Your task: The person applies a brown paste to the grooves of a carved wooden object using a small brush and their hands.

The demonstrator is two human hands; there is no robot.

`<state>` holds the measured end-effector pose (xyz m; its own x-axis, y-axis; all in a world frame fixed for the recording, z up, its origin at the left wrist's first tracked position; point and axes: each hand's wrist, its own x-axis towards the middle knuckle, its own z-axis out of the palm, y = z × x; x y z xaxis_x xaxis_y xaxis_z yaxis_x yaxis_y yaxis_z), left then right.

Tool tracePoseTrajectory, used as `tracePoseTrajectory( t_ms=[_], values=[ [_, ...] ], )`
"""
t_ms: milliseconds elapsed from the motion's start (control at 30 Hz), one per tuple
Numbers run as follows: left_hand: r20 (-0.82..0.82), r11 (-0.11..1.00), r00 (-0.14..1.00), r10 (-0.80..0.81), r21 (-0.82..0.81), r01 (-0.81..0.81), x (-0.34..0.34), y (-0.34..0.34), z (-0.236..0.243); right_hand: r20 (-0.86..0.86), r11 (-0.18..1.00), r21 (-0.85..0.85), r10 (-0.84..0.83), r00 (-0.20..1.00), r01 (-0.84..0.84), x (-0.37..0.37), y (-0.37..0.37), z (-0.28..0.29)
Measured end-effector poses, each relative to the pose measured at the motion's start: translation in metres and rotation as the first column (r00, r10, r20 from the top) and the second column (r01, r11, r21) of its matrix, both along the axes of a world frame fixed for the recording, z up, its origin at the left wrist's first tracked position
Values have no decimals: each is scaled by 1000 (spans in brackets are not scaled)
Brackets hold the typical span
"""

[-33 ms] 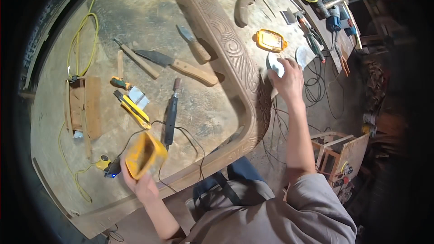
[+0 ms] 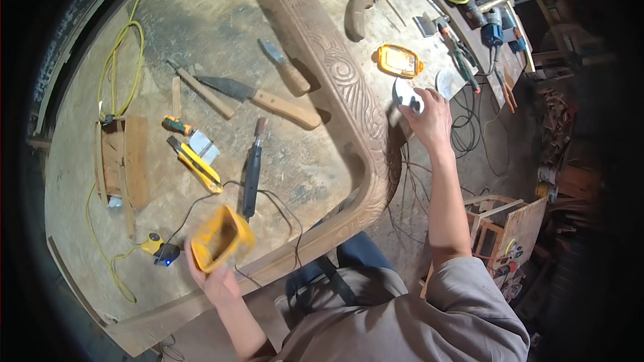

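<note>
My left hand [image 2: 218, 285] grips a yellow open-topped box [image 2: 216, 241] from its left and near side, above the near part of the workbench. The box is slightly smeared by motion; its inside looks hollow. Over on the right, my right hand [image 2: 433, 117] has thumb and fingers closed on a pale round disc [image 2: 406, 94] with dark spots, just beyond the carved wooden piece [image 2: 345, 70]. A second pale disc [image 2: 447, 84] lies right of that hand. Farther back rests a flat yellow-rimmed lid-like piece [image 2: 399, 60] with a bright middle.
Left of the carving lie a wooden-handled knife [image 2: 285, 107], a smaller knife [image 2: 285, 67], a yellow cutter [image 2: 194, 164] and a black corded rotary tool [image 2: 252, 177]. A wooden box [image 2: 134, 161] stands at left. Power tools [image 2: 493, 30] crowd the back right. Cords trail near both hands.
The yellow box and my left hand have shifted slightly right and nearer. My right hand stays at the pale disc.
</note>
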<state>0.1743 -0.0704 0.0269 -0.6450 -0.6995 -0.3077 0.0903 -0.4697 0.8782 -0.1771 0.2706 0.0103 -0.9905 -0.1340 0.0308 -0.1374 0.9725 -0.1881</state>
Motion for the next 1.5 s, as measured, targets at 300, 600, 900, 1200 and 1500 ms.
tracePoseTrajectory(
  t_ms=[300,600,900,1200,1500],
  values=[
    [-213,831,970,-114,515,210,6,62,-4,-176,999,27,34,984,-30,-76,11,-25],
    [-226,767,967,-122,597,236,-2,144,-3,-79,914,-303,257,963,-269,-201,40,-90],
    [194,968,958,-210,182,175,-61,253,32,336,515,-853,664,667,-84,102,65,23],
    [289,933,923,-256,-177,314,-62,300,35,116,268,-952,763,636,-147,178,87,27],
    [297,933,914,-275,-145,328,-66,309,42,298,462,-862,794,529,-208,167,96,49]
  ],
)
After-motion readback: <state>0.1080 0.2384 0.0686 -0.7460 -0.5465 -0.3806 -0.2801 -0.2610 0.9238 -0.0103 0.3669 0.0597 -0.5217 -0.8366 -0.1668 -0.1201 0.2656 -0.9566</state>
